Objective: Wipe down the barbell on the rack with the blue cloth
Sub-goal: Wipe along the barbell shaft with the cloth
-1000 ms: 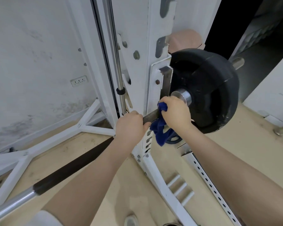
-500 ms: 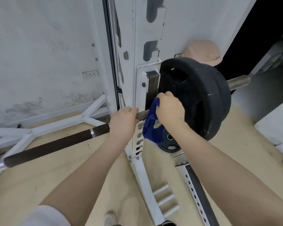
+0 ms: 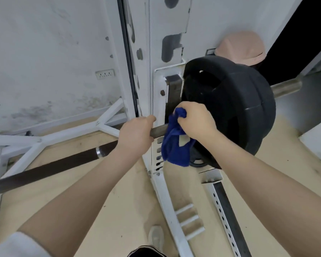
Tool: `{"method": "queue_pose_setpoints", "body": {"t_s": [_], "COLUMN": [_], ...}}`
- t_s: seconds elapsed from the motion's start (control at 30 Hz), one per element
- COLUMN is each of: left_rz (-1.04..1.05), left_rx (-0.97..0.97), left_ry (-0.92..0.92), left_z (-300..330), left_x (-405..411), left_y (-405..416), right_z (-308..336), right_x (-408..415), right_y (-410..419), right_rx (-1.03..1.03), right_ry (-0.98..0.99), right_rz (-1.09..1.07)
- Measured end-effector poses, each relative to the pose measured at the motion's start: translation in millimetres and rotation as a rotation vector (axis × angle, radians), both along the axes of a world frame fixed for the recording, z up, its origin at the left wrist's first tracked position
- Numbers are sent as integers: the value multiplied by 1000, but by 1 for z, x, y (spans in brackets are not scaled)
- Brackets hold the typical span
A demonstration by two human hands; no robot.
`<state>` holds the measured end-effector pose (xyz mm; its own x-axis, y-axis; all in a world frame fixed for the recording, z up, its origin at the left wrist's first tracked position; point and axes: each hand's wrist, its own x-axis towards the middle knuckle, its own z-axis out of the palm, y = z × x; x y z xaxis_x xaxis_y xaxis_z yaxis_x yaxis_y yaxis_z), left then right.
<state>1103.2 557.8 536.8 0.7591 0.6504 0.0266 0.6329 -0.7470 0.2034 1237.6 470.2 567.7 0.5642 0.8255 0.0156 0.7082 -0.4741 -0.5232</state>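
Observation:
The barbell (image 3: pixel 50 168) lies across the white rack (image 3: pixel 167 58), its dark shaft running from lower left up to the upright. A black weight plate (image 3: pixel 235 101) sits on its right end, with the bare sleeve end (image 3: pixel 285 89) sticking out beyond. My left hand (image 3: pixel 135 135) grips the shaft just left of the upright. My right hand (image 3: pixel 195 120) holds the bunched blue cloth (image 3: pixel 174 145) against the bar between the upright and the plate. Most of the cloth hangs below the bar.
A white rack base frame (image 3: pixel 44 140) spreads over the wooden floor at left. A perforated rail (image 3: pixel 228 214) and short white pegs (image 3: pixel 189 221) lie at lower right. A pink bin (image 3: pixel 241 48) stands behind the plate. My shoe (image 3: pixel 156 236) is near the rack foot.
The view has shifted left and up along the rack, so the plate is seen more edge-on. My right hand with the cloth has moved slightly along the bar by the plate. My left hand keeps its grip.

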Motion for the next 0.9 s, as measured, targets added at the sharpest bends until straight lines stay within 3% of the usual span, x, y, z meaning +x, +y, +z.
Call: {"method": "queue_pose_setpoints", "body": {"t_s": [0.07, 0.17, 0.37, 0.57, 0.67, 0.8, 0.9], "left_rz": [-13, -27, -38, 38, -18, -61, -113], "left_rx": [-23, -43, 60, -99, -145, 56, 218], "left_ry": [52, 43, -48, -195, -191, -65, -47], "left_z": [3, 2, -8, -4, 0, -2, -6], "left_x": [2, 1, -4, -11, -13, -10, -11], "left_y": [5, 7, -3, 3, 5, -1, -9], "right_z": [-6, -20, -9, -17, -18, -9, -9], "right_x": [-1, -19, -26, -60, -45, -27, -27], "right_y": [0, 6, 6, 13, 7, 3, 4], "right_rx": [-14, -80, -102, 39, -24, -151, -200], "right_ry": [-161, -353, -220, -104, -114, -359, -387], "right_rz": [-180, -188, 24, 267, 355, 148, -65]}}
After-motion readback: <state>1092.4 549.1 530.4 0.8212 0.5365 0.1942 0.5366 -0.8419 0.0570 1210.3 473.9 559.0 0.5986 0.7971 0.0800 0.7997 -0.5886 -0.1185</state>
